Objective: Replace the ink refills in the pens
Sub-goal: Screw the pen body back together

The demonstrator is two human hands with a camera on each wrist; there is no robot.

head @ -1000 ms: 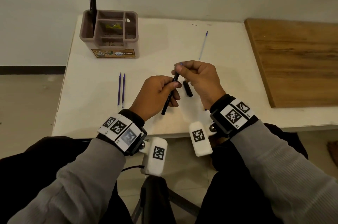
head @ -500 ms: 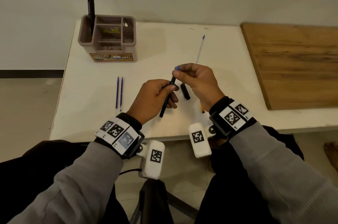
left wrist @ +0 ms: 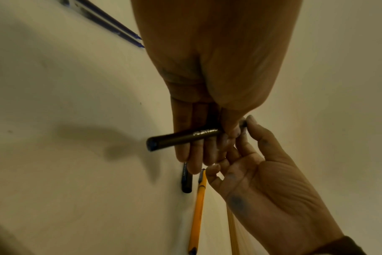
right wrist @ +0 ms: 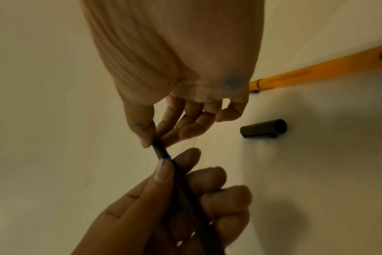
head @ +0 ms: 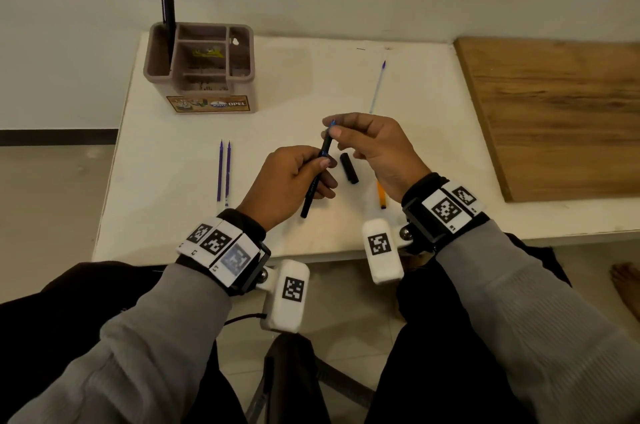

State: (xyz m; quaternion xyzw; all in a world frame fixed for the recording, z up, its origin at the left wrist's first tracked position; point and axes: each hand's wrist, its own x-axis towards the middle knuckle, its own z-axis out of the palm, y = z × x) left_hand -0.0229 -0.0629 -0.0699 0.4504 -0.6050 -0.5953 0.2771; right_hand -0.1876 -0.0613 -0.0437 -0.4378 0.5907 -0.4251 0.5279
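The left hand [head: 289, 181] has its fingers [left wrist: 199, 155] curled round a black pen barrel [head: 313, 186], held tilted above the white counter [head: 284, 84]. The right hand [head: 374, 146] pinches the barrel's upper end between thumb and forefinger, where a blue refill tip [head: 332, 123] shows; its other fingers [right wrist: 199, 120] hang loosely curled.

Just beside the right-hand fingers, on the counter, lies a black pen cap [head: 349, 168], and under the right wrist a yellow pen [head: 381, 195] is partly hidden. Beyond the right-hand fingers lies a clear, nearly spent refill [head: 377, 87]. Out past the left-hand fingers, two full blue refills [head: 223, 174] lie side by side. A wooden board [head: 561, 111] rests on the counter well off to the right.

White lettering runs along the barrel but is too blurred to read.

Far beyond the left-hand fingers stands a brown compartmented organizer [head: 201, 68] with a label reading "OPEL" on its front wall. A black pen [head: 168, 21] stands upright in its leftmost compartment; the middle compartments hold small items I cannot make out.
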